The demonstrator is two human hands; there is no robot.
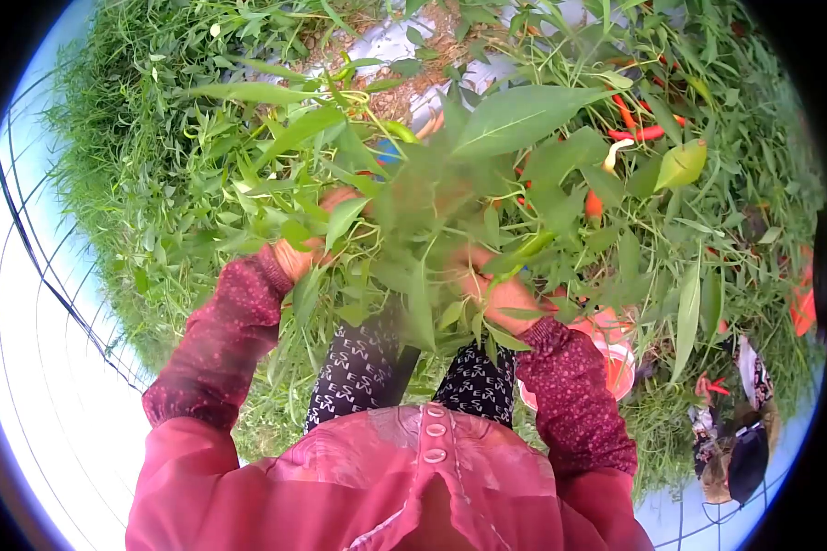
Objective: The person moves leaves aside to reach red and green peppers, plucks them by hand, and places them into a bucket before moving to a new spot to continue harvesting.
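Observation:
Both hands reach into a leafy green chili plant (524,138). My left hand (303,255) is among the leaves left of centre, its fingers mostly hidden by foliage. On the right, my right hand (501,289) is also among stems and leaves, its fingertips covered and blurred. What either hand holds, if anything, cannot be made out. Red chilies (636,133) hang at the upper right, and a green chili (400,131) is above the hands. Something blue (388,150) shows behind the leaves between them.
A red and white bucket (619,369) stands beside my right forearm. Pale ground sheeting (383,44) shows at the top. At the lower right are dark and patterned cloth items (749,459). More dense plants (129,119) fill the left, and something orange-red (803,298) is at the right edge.

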